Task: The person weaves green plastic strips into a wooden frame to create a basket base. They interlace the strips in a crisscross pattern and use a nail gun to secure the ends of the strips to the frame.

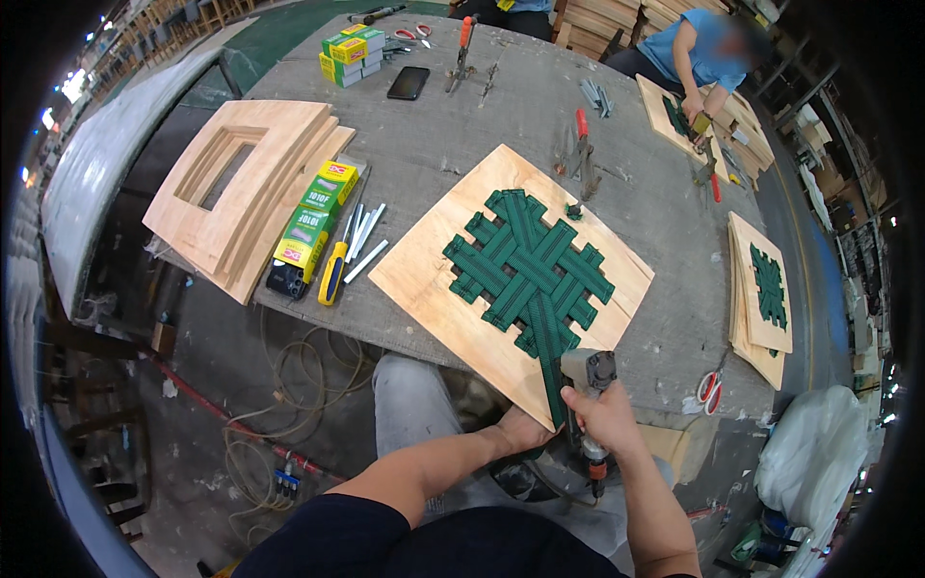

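A square wooden panel (pixel 617 270) lies turned like a diamond before me, its near corner jutting past the table edge. Green webbing straps (pixel 530 265) are woven across its middle, and one long strap (pixel 550 380) runs to that near corner. There my left hand (pixel 525 430) is closed at the strap's end, its fingertips partly hidden by the panel edge. My right hand (pixel 607 416) grips a grey air stapler (pixel 586 366), its head beside the long strap. An air hose fitting (pixel 597 472) hangs beneath the stapler's handle.
At left are stacked wooden frames (pixel 279 135), a staple box (pixel 318 212), a screwdriver (pixel 333 273) and staple strips (pixel 366 231). Pliers (pixel 582 149) and a phone (pixel 409 83) lie beyond. At right are scissors (pixel 710 390) and webbed panels (pixel 761 289); a co-worker (pixel 679 58) works far right.
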Tool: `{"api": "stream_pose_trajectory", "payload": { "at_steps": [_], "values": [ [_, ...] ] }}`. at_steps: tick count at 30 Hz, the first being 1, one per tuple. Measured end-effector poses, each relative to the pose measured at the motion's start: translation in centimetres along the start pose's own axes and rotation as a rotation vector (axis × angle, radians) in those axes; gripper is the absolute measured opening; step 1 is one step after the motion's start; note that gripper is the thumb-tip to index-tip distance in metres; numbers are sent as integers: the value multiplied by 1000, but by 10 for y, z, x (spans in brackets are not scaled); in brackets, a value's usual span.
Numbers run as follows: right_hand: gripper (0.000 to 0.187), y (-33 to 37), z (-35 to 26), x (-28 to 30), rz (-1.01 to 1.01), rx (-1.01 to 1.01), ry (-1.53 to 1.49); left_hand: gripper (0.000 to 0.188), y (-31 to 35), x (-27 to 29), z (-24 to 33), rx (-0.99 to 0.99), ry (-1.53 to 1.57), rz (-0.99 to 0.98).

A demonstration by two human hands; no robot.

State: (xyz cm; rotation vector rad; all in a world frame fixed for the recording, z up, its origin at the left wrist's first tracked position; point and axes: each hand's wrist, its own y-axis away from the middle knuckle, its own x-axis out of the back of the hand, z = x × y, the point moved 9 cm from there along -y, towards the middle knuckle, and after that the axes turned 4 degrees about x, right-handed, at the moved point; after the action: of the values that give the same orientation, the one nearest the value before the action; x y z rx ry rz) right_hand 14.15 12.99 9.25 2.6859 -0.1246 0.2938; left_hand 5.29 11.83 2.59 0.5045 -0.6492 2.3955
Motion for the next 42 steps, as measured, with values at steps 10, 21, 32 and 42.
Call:
{"api": "stream_pose_trajectory", "payload": {
  "at_steps": [10,21,32,42],
  "values": [
    [27,8,-3,-14,-35,-84,30,20,8,-5,-3,-10,-27,34],
    [25,13,5,11,48,20,-55,37,27,-24,-9,347,-106,-113],
    [27,33,30,56,138,-9,-151,36,37,13,39,781,668,-204],
    [28,16,7,31,-9,37,-41,38,-75,118,-65,971,740,96]
  ]
}}
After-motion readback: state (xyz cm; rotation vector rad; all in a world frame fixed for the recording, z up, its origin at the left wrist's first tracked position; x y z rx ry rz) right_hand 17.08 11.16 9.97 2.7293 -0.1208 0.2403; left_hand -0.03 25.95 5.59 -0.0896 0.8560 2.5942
